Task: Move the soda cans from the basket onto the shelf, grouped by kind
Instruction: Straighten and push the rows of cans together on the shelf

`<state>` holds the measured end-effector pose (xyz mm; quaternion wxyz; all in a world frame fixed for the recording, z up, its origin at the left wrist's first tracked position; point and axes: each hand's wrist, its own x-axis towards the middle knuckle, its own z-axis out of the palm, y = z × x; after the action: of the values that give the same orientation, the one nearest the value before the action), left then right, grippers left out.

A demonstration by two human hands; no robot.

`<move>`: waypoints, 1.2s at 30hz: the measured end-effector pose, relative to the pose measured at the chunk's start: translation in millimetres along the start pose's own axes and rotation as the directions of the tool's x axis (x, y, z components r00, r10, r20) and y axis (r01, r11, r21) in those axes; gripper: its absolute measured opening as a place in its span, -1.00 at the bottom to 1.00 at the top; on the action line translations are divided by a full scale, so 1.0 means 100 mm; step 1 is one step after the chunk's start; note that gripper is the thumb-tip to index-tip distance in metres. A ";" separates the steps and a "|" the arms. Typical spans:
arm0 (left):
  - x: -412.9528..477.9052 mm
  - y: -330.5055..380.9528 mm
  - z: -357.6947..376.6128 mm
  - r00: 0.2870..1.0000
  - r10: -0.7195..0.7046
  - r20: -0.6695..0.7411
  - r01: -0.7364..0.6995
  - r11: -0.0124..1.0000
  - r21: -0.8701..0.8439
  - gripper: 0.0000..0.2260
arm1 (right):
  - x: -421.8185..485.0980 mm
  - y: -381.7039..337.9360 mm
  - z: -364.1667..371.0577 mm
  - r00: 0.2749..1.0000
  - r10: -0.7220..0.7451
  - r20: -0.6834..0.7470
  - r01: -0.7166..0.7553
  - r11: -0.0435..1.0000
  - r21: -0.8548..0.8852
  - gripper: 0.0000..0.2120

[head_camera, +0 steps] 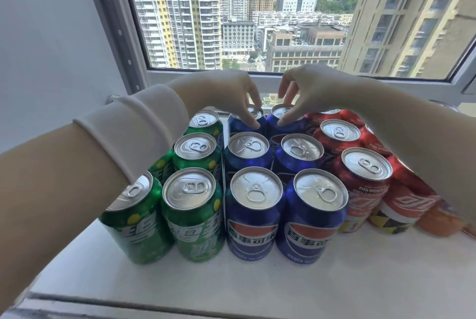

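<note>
Both hands reach to the rear row of cans. The left hand [226, 92] curls its fingers [253, 102] and thumb over the silver rim of the back-left blue can [238, 125], pinching its top. The right hand [309, 89] pinches the lid edge of the back-right blue can [291, 125] in the same way. These two smooth aluminium cylinders stand upright, side by side, on the matte white shelf [283, 285].

Nearer the camera than the fingers stand four more glossy blue cans [253, 218], two by two, bearing a red, white and blue globe with the characters 百事可. To the left of the fingers are green cans [192, 213] with yellow dots and white Chinese lettering, one partly covered by the left forearm and its pushed-up white fabric sleeve [144, 123]. To the right of the fingers are red cans [365, 179] reading "FIFA WORLD"; the right forearm hides several of them. Beyond those, an orange can [438, 220] is blurred and hard to make out. Behind the fingers, a grey-framed glass window [244, 17] shows tall apartment blocks.
</note>
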<state>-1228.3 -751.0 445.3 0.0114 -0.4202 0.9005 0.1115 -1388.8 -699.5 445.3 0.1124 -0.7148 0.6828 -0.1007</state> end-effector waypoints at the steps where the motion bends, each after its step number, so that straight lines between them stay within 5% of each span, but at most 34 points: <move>1: -0.02 0.01 0.01 1.000 0.002 -0.004 -0.002 1.000 -0.003 -0.54 | -0.02 -0.01 0.00 1.000 0.002 0.001 -0.002 1.000 -0.004 -0.51; 24: -0.14 0.17 0.09 1.000 -0.027 0.005 0.026 0.996 0.087 -0.52 | -0.25 0.01 0.03 0.998 0.044 -0.042 -0.043 0.999 0.010 -0.39; 30: -0.42 0.56 0.08 0.987 0.050 -0.156 -0.054 0.998 -0.021 -0.56 | -0.76 0.23 -0.16 0.965 -0.006 -0.264 0.050 0.986 0.162 -0.50; 36: -0.68 1.30 0.35 0.958 0.125 -0.258 -0.152 0.985 -0.088 -0.56 | -1.45 0.72 -0.21 0.967 -0.003 -0.253 0.029 0.994 0.101 -0.51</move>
<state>-1285.7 -611.3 444.2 -0.1330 -0.3670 0.9146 0.1057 -1470.9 -558.3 445.4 0.0607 -0.6949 0.6796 -0.2271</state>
